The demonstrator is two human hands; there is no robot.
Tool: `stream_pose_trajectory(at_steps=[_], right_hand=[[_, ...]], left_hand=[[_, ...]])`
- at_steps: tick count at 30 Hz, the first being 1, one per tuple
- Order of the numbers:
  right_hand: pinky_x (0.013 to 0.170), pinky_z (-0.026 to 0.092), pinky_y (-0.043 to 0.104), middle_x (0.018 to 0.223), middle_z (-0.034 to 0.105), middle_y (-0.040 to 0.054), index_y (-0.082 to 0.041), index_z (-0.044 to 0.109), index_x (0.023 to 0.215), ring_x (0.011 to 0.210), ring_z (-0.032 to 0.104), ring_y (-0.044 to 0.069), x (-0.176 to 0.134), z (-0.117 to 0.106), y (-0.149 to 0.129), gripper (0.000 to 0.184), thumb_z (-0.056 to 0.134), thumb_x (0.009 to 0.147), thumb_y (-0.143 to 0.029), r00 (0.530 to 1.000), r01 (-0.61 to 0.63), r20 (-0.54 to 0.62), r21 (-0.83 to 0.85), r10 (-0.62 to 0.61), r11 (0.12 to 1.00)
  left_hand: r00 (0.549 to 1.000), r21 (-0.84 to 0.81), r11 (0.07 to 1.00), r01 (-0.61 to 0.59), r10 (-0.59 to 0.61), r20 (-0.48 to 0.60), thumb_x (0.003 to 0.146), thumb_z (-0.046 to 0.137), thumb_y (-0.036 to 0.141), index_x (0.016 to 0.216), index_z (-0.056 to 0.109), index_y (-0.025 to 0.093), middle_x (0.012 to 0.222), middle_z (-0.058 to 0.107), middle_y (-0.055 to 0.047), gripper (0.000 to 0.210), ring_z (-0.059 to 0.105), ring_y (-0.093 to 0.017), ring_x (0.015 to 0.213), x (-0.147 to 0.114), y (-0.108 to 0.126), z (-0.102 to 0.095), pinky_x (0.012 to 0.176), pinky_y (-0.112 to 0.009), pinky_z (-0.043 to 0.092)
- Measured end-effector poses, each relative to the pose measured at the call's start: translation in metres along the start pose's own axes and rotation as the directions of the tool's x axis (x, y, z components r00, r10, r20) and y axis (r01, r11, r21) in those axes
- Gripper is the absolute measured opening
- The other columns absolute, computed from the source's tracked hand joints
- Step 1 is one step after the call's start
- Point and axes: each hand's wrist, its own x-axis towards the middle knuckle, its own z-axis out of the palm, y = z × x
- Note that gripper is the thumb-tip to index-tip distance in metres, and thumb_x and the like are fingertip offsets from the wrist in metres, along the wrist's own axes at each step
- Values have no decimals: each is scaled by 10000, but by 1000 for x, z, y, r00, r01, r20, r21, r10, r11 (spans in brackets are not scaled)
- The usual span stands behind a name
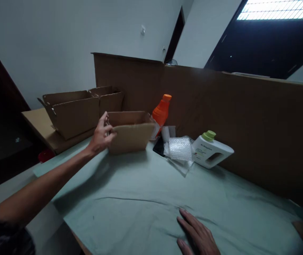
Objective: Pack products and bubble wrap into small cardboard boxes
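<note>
Cardboard box (130, 139) at far side of cloth-covered tabletop (130, 184), just left of orange bottle (161, 114). Long axis runs left to right; open top faces up. Left hand (100, 136): grip pinched on box's left end. Right hand (200, 235) at near part of tabletop, grip released, fingers spread, pointing forward and left. Bubble wrap (180, 148) beside white jug (211, 152).
</note>
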Motion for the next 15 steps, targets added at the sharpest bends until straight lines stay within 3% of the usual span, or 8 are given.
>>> stream_pose_trajectory(at_steps=[2,5,6,8,10,11,13,15], right_hand=[[970,597,488,1443,625,102,-286,636,1381,1265,644,331,0,1,-2,487,660,907,-397,998,-43,-44,53,45,998],[1007,574,519,1447,613,132,-251,578,1437,1289,622,349,-4,4,-11,543,622,920,-414,984,-130,-97,170,148,977],[1011,570,526,1430,623,138,-242,574,1439,1282,624,357,-6,5,-16,560,617,914,-434,978,-158,-102,216,183,963],[997,579,518,1363,661,140,-235,605,1402,1232,648,366,-13,7,-28,568,623,889,-477,966,-225,-53,317,254,921],[974,591,505,1297,688,137,-233,625,1369,1174,669,364,-18,6,-39,575,648,860,-497,944,-319,57,403,325,857],[977,589,511,1290,687,140,-225,608,1386,1167,669,366,-19,5,-43,612,669,843,-501,929,-365,109,433,355,824],[1022,555,546,1351,649,162,-201,512,1476,1218,638,382,-17,1,-49,755,712,815,-505,906,-419,160,471,391,776],[1093,491,581,1460,570,187,-194,383,1559,1327,563,393,-11,-3,-53,881,733,813,-506,906,-415,153,501,394,760]], left_hand=[[993,-50,993,-107,109,54,888,650,244,761,641,163,1691,254,-106,150,437,-342,1462,-52,28,-21,1186,-526,405],[977,-151,971,-185,199,80,886,673,158,967,687,233,1701,236,-48,111,475,-320,1443,-124,64,-44,1152,-497,462],[979,-211,962,-175,193,71,865,702,143,1145,660,287,1707,212,-48,317,475,-314,1445,-144,71,-48,1130,-480,491],[991,-323,942,-94,121,62,825,760,161,1460,435,396,1720,150,-66,751,462,-316,1455,-174,74,-51,1082,-464,540],[990,-348,936,59,-9,142,801,797,251,1576,231,411,1704,199,-105,973,464,-335,1451,-192,65,-45,1061,-485,554],[973,-317,937,147,-79,219,789,807,308,1590,219,380,1673,282,-129,997,486,-350,1430,-196,58,-39,1067,-510,545],[897,-233,928,289,-178,405,753,809,421,1577,298,285,1564,457,-172,978,538,-377,1376,-195,44,-21,1097,-557,506],[816,-195,916,351,-197,544,727,785,490,1531,393,209,1490,533,-196,938,545,-395,1361,-187,35,1,1134,-579,456]])
